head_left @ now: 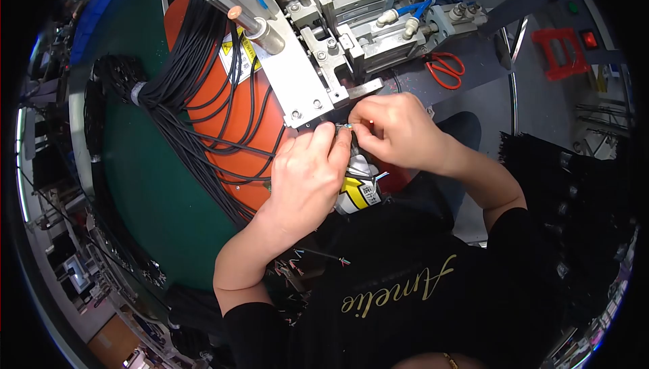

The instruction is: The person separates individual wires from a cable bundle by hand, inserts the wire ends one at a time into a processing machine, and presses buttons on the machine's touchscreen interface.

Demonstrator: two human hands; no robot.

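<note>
Both hands meet at the front edge of a metal machine fixture (324, 91). My left hand (304, 169) is closed, its thumb and fingertips pinched at the stripped end of a black cable. Thin coloured wires (348, 126) stick out between the hands, light blue among them. My right hand (399, 129) pinches these wire ends with thumb and forefinger, its other fingers curled. Just below the hands, another cable end (380, 177) shows blue and white wires beside a yellow-and-white label (362, 193). My fingers partly hide the cable held there.
A bundle of black cables (162, 91) spreads over the orange surface (230, 129) and green mat (135, 173) at left. Red-handled scissors (446, 71) lie right of the machine. Pneumatic cylinders with blue hoses (409, 7) stand behind. More cable ends (294, 261) hang near my lap.
</note>
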